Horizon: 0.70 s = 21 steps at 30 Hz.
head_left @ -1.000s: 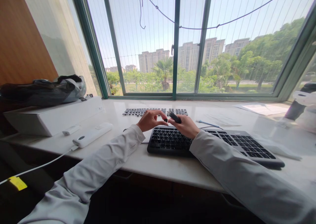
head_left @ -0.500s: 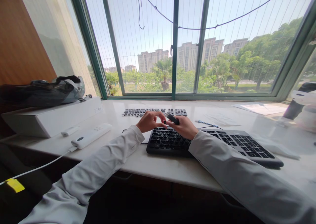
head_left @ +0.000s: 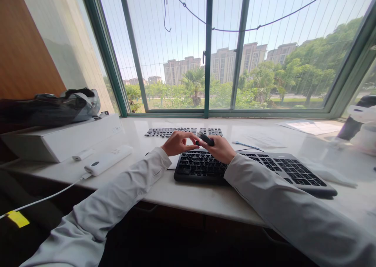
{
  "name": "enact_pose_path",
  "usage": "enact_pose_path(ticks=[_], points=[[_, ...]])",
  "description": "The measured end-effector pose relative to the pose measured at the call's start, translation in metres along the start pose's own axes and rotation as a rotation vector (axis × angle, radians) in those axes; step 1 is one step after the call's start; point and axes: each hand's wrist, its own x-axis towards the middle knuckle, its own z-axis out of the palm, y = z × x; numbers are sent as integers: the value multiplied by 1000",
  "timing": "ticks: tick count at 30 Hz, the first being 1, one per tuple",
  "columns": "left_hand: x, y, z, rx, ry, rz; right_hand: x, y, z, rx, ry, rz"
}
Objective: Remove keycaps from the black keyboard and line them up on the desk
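My left hand [head_left: 177, 142] pinches a small black keycap [head_left: 197, 143] between thumb and fingertips. A short black tool with a paler, greyish tip [head_left: 206, 139] is gripped in my right hand [head_left: 222, 149], its tip pointing up and to the left; I cannot make out its exact kind. Both hands meet above a black keyboard [head_left: 194, 169], and the right fingertips come close to the keycap. The keyboard's key positions look bare of caps, with dark square sockets showing. Behind the hands, loose black keycaps [head_left: 170, 132] lie in rows on the white surface.
A blue thin stick [head_left: 246, 145] and a dark cable lie behind the keyboard. To the left are a white power bank [head_left: 108, 162] with a cable, a small white adapter [head_left: 83, 155] and a white box [head_left: 64, 137]. Papers [head_left: 313, 128] lie at the back right.
Both hands stay over the keyboard. The keycap between the left fingertips is turned slightly, and the tool in my right hand has shifted a little. The camera view has moved slightly.
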Motion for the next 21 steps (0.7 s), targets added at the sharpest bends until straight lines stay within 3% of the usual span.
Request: enact_pose_path(ticks=[6, 14, 17, 21], points=[[0, 1, -1, -36, -37, -32, 0, -1, 0, 2, 6, -8], [1, -4, -5, -151, -224, -101, -1, 1, -1, 13, 55, 38], [1, -3, -5, -93, -182, -105, -1, 2, 0, 10, 53, 37], [6, -13, -18, 82, -7, -112, 0, 4, 1, 17, 47, 35]])
